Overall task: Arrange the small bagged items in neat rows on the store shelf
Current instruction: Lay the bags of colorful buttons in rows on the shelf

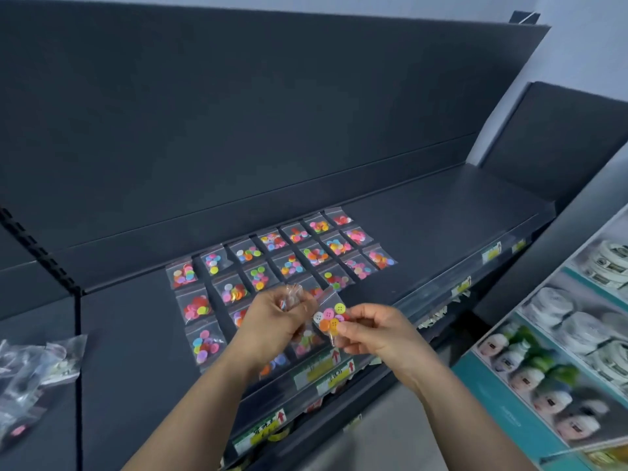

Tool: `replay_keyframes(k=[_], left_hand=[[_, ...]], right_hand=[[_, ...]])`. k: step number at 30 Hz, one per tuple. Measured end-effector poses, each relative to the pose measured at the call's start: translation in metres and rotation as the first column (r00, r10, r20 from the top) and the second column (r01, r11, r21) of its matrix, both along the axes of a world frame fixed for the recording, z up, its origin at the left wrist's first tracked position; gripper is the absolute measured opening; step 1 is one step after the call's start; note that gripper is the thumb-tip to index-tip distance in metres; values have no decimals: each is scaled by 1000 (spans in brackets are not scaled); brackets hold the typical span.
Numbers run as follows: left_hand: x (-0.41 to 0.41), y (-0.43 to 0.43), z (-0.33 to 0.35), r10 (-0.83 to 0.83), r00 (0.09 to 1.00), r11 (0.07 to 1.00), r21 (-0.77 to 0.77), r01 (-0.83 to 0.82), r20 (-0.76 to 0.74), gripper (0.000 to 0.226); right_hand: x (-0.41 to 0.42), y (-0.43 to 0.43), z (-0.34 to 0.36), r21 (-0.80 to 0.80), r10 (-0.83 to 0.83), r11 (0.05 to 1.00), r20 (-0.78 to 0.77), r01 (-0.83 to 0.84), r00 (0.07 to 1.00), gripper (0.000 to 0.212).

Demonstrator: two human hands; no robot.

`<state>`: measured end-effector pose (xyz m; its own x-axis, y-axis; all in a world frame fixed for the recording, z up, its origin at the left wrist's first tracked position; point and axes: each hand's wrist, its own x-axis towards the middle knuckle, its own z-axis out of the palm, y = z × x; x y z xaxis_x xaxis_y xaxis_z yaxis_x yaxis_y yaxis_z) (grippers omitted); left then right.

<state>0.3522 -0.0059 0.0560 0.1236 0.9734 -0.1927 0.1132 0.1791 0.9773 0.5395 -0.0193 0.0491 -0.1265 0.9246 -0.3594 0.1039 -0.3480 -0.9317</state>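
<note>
Head view. One person, two arms in frame.
Left forearm (204, 402): bare skin along all of its visible length, down to the lower frame edge.
Right forearm (458, 409): likewise bare from wrist to frame edge.
Left hand (272, 321) and right hand (373, 331): both bare.
Shape: forearms slim, tapering to narrow wrists. Knuckles and finger joints show as distinct ridges on both hands.
Fingernails: too blurred to tell length or finish.
Clothing above the forearms: out of frame, cannot tell.
</note>
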Motion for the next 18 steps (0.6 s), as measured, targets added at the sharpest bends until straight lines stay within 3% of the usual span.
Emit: replay_keyframes(k=[3,8,11,14,18], left_hand=[[4,16,2,15,998,1000,-12,-14,64,18],[15,29,2,-58,993,995,-73,65,105,20],[24,34,-3,-16,992,991,-128,33,125,7],[30,41,-4,-12,997,992,-122,22,81,8],[36,44,-6,11,1000,994,-111,-9,19,7]], right_hand=[[4,16,2,-21,-21,1000,-42,20,999,18],[10,40,-1,-40,-219,976,-205,215,954,24],[11,50,-8,-57,-156,987,-221,147,963,26],[16,63,-11,-30,-74,997,-225,69,972,28],[27,87,-16,-27,-113,994,-198,110,974,18]])
